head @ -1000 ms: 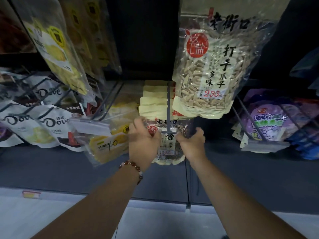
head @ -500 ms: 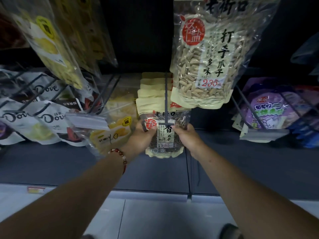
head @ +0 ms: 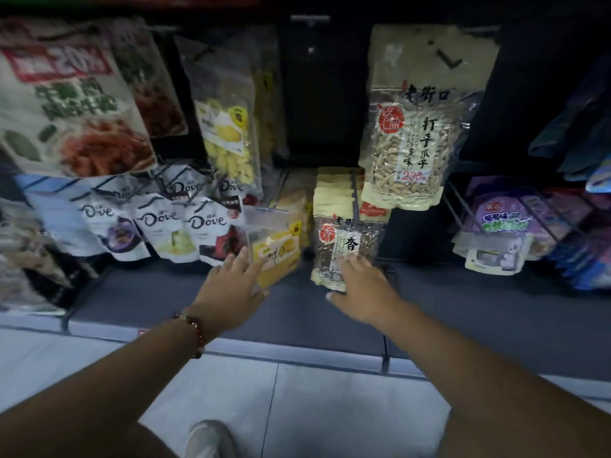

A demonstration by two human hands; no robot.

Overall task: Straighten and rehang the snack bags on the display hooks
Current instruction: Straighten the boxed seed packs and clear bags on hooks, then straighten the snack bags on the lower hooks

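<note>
A small clear bag of dark sunflower seeds [head: 344, 246] hangs at the front of a low display hook [head: 354, 190], with several cream-topped bags behind it. My right hand [head: 360, 285] has straight fingers that touch the lower front of this bag. My left hand [head: 234, 285] is spread open, its fingertips at the bottom edge of a yellow snack bag [head: 276, 249] on the neighbouring hook. A larger bag of pale seeds [head: 413, 143] hangs higher up on the right.
White Dove chocolate bags [head: 205, 226] hang in a row at the left, with bigger snack bags [head: 66, 107] above them. Purple bags [head: 502, 223] fill hooks at the right. A grey shelf base [head: 463, 309] runs below, then pale floor tiles [head: 330, 408].
Both hands have let go of the dark seed bag and dropped lower with fingers straightened. The left hand shifted left to the yellow bag. The view pulled back and tilted up.
</note>
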